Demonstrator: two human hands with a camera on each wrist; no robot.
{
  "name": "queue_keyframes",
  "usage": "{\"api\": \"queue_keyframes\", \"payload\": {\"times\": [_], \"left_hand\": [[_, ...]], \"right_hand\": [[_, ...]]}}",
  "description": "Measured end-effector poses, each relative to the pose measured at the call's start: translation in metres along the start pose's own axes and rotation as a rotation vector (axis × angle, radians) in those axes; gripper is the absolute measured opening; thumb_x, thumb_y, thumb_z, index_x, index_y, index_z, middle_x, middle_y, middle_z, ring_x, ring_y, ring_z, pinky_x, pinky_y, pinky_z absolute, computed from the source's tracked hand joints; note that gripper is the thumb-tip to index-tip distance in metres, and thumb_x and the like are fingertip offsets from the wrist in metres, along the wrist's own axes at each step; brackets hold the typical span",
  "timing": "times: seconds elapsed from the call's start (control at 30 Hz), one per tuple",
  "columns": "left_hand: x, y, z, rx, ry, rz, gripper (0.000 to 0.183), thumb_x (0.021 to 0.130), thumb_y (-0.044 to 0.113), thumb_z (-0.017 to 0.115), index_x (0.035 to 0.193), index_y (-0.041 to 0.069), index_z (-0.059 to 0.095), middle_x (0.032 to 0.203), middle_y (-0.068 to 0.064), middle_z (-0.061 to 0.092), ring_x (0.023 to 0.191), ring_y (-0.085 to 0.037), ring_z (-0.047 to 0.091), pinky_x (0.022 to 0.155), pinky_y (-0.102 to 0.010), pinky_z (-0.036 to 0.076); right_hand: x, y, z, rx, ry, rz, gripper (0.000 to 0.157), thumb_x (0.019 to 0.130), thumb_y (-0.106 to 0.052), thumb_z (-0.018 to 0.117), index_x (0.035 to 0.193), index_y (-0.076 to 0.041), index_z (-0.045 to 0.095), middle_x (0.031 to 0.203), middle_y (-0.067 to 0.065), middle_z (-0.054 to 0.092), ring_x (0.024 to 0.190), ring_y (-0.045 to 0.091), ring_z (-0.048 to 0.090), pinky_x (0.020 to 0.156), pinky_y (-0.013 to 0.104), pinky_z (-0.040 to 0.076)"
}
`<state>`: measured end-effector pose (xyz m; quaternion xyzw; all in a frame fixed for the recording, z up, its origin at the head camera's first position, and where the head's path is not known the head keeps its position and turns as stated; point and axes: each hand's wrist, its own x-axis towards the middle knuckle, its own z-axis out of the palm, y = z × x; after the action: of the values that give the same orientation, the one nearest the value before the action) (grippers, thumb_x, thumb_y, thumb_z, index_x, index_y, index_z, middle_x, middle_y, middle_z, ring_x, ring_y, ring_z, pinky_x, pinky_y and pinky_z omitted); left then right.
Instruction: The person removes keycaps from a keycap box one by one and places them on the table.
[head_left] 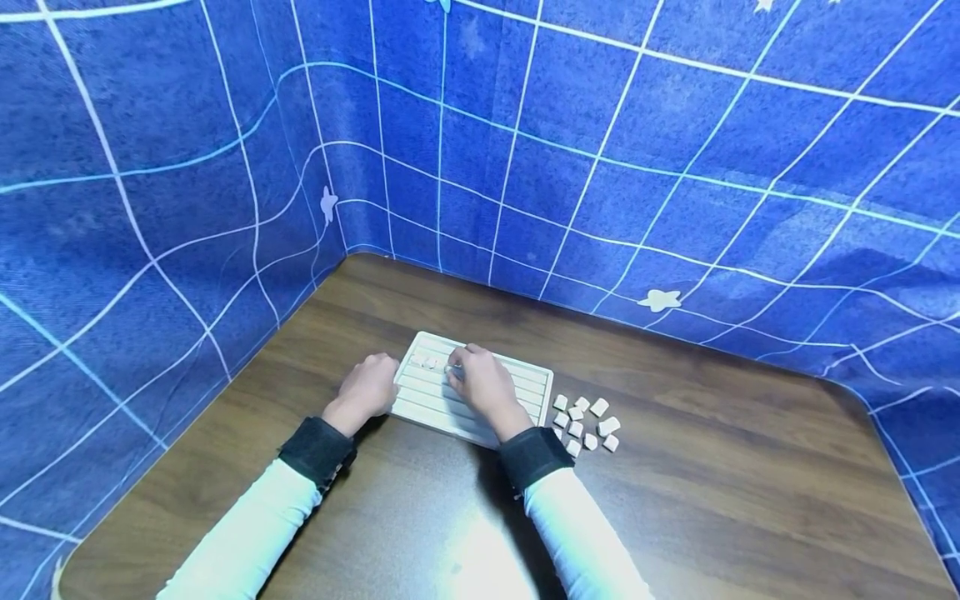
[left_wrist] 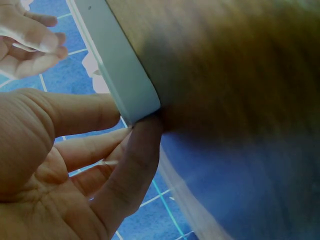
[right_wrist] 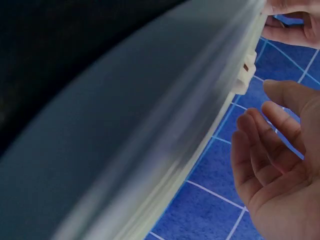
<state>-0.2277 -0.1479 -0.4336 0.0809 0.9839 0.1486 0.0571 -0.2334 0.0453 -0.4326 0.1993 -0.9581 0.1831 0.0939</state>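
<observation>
A white ridged tray lies on the table, with a few small white blocks in its upper left part. My left hand pinches the tray's left edge; the left wrist view shows thumb and fingers around the tray's corner. Above the tray, my right hand is close to the blocks, its fingers loosely bent. In the right wrist view the right hand has its thumb tip near the blocks, with a gap between thumb and fingers and nothing seen held.
Several loose white blocks lie on the wooden table just right of the tray. Blue cloth with a white grid and star shapes hangs along the table's back and left sides. A bright reflection shows on the table near the front.
</observation>
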Motion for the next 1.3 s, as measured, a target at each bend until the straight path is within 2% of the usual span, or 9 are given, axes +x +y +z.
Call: {"api": "queue_keyframes", "payload": {"times": [0.57, 0.83, 1.0, 1.3], "left_hand": [[0.000, -0.001, -0.001, 0.009, 0.006, -0.014, 0.027, 0.085, 0.010, 0.062, 0.108, -0.003, 0.064, 0.105, -0.022, 0.064, 0.091, -0.037, 0.061, 0.078, -0.051, 0.053], [-0.001, -0.001, 0.002, 0.005, 0.012, -0.007, 0.022, 0.083, 0.009, 0.063, 0.102, -0.003, 0.065, 0.100, -0.021, 0.065, 0.087, -0.037, 0.061, 0.075, -0.051, 0.053], [-0.003, -0.001, 0.003, 0.003, 0.000, -0.014, 0.025, 0.084, 0.009, 0.063, 0.106, -0.004, 0.065, 0.102, -0.021, 0.064, 0.089, -0.036, 0.061, 0.078, -0.050, 0.053], [-0.005, -0.002, 0.000, -0.010, 0.010, 0.001, 0.031, 0.084, 0.008, 0.063, 0.112, -0.005, 0.063, 0.106, -0.023, 0.064, 0.094, -0.039, 0.060, 0.082, -0.052, 0.053]], "right_hand": [[0.014, -0.006, 0.011, -0.021, -0.013, 0.005, 0.009, 0.081, -0.019, 0.069, 0.088, -0.014, 0.070, 0.091, 0.003, 0.068, 0.077, 0.019, 0.066, 0.058, 0.038, 0.059], [0.014, -0.009, 0.017, -0.038, 0.004, 0.007, 0.005, 0.079, -0.015, 0.068, 0.085, -0.015, 0.068, 0.086, 0.000, 0.070, 0.075, 0.016, 0.066, 0.057, 0.034, 0.058], [0.014, -0.010, 0.020, -0.035, 0.014, -0.009, 0.005, 0.078, -0.011, 0.067, 0.081, -0.015, 0.068, 0.084, -0.001, 0.071, 0.073, 0.015, 0.065, 0.056, 0.034, 0.057], [0.016, -0.012, 0.020, -0.066, 0.000, 0.018, 0.006, 0.079, -0.010, 0.067, 0.078, -0.016, 0.066, 0.081, -0.003, 0.069, 0.067, 0.012, 0.062, 0.053, 0.032, 0.056]]}}
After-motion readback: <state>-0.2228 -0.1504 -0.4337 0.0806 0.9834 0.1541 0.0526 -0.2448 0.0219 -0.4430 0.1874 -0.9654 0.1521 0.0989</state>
